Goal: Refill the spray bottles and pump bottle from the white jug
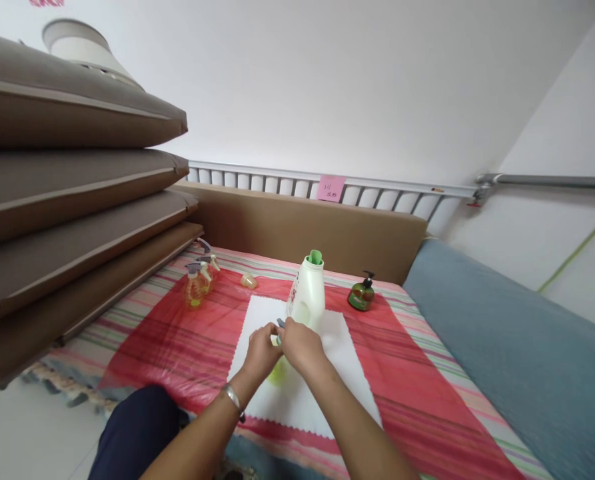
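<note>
My left hand (260, 353) and my right hand (301, 345) meet over a white cloth (337, 373), both closed on a small spray bottle (278, 369) with yellow-green liquid; its grey-white head shows between the fingers. Just behind the hands stands a tall white detergent bottle (307, 293) with a green cap. A silver bracelet sits on my left wrist.
A red striped sheet (177, 333) covers the surface. Two yellow spray bottles (200, 280) stand at the back left, a small pale item (248, 281) beside them, a green pump bottle (362, 295) at the back right. Stacked brown cushions (67, 200) rise left; a blue mat (502, 347) lies right.
</note>
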Motion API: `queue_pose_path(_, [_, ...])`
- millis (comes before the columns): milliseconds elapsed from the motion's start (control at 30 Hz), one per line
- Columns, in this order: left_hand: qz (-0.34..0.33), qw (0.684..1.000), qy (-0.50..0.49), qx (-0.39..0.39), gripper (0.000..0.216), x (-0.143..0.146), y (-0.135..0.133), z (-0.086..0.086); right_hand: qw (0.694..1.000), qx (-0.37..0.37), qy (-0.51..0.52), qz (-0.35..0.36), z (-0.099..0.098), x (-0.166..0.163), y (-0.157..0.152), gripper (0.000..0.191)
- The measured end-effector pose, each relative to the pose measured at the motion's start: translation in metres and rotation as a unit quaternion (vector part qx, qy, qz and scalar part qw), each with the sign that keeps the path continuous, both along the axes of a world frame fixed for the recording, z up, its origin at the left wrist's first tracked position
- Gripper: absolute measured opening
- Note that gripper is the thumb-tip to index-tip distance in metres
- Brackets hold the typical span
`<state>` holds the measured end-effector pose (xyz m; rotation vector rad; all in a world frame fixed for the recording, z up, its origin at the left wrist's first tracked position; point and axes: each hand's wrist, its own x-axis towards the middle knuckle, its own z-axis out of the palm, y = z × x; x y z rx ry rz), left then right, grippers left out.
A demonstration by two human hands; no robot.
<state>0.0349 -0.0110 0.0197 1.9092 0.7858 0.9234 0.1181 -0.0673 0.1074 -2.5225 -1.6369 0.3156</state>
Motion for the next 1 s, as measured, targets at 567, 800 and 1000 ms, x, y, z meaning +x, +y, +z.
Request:
queue_pose_path(567, [0.016,0.999,0.028,0.005,0.021,-0.0030,0.0000,0.0043,1.000,-0.007,-0.002,0.001,0.0015,-0.0013,0.0016,0.030])
queue_pose_path(800, [-0.024,1.000,-0.003,0.002,0.029,-0.0040,0.0000,0.0024,1.000,-0.007,0.000,-0.001,0.0031,-0.0024,0.0021,0.033])
queue_pose_path(1000, [-0.014,0.999,-0.034,-0.009,0.024,-0.0021,0.0008,0.0021,1.000,-0.005,0.007,-0.005,0.0031,-0.0035,0.0031,0.031])
